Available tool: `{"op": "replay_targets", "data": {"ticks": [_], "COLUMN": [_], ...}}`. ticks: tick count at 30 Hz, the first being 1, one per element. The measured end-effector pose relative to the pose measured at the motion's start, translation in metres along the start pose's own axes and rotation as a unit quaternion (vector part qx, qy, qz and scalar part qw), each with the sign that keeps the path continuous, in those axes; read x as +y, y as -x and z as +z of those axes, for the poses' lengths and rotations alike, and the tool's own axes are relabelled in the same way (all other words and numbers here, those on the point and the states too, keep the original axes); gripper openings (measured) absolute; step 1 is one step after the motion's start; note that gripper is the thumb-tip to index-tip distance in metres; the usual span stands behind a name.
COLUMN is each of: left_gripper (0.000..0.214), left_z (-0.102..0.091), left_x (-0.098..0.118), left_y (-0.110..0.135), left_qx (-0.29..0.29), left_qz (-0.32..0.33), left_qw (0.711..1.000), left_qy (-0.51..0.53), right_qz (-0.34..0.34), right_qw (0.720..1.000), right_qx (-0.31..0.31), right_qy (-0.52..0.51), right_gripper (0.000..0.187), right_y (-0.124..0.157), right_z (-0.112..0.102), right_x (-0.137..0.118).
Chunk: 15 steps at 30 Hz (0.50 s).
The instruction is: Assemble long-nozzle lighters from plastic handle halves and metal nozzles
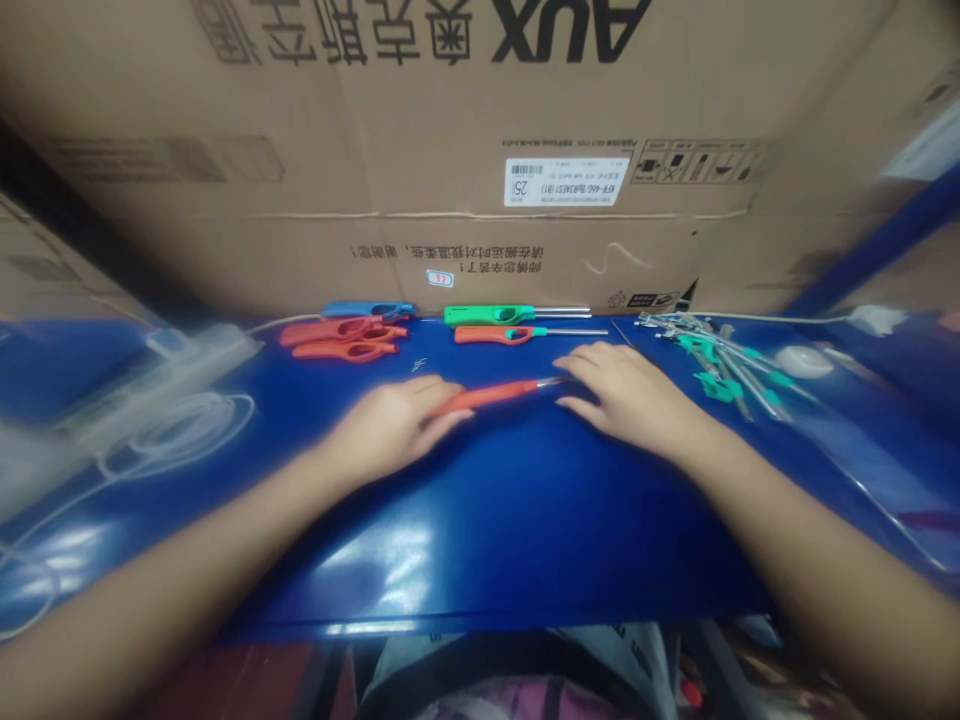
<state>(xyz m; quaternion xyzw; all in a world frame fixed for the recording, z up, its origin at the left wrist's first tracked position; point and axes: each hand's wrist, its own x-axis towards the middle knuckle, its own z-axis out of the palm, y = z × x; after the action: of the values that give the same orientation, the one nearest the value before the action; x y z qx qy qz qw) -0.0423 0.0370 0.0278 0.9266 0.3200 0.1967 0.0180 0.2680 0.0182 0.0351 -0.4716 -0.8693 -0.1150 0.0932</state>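
An orange long-nosed lighter (491, 395) lies across the middle of the blue table (480, 520). My left hand (390, 425) is closed over its handle end. My right hand (626, 390) rests fingers-down over its metal nozzle end, fingers curled on it. Beyond them lie a green lighter (499, 314) and another orange lighter (502, 334), side by side near the cardboard.
Several orange and blue lighter shells (349, 335) lie at the back left. A pile of metal rods with teal parts (720, 360) sits at the right. Clear tubing and a white device (172, 400) are at the left. A big cardboard box (480, 150) walls the back.
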Motion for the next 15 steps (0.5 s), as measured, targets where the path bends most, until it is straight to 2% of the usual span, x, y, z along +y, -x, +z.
{"op": "replay_targets", "data": {"ticks": [3, 7, 11, 15], "left_gripper": [0.038, 0.038, 0.034, 0.029], "left_z": [0.000, 0.000, 0.003, 0.008], "left_x": [-0.004, -0.006, -0.003, 0.004], "left_y": [0.000, 0.001, 0.003, 0.004], "left_qx": [0.013, 0.015, 0.014, 0.012], "left_qz": [0.000, 0.008, 0.016, 0.008], "left_qw": [1.000, 1.000, 0.999, 0.994], "left_qy": [0.002, 0.009, 0.035, 0.108], "right_qz": [0.023, -0.036, -0.105, -0.152], "right_qw": [0.999, 0.999, 0.991, 0.983], "right_qx": [-0.017, 0.007, 0.048, 0.066], "right_qy": [0.017, -0.022, -0.064, -0.076], "right_gripper": [0.021, 0.019, 0.024, 0.025], "right_y": [0.001, 0.001, 0.000, -0.002], "right_z": [-0.002, -0.006, -0.006, 0.001], "right_x": [0.016, 0.024, 0.016, 0.000]}}
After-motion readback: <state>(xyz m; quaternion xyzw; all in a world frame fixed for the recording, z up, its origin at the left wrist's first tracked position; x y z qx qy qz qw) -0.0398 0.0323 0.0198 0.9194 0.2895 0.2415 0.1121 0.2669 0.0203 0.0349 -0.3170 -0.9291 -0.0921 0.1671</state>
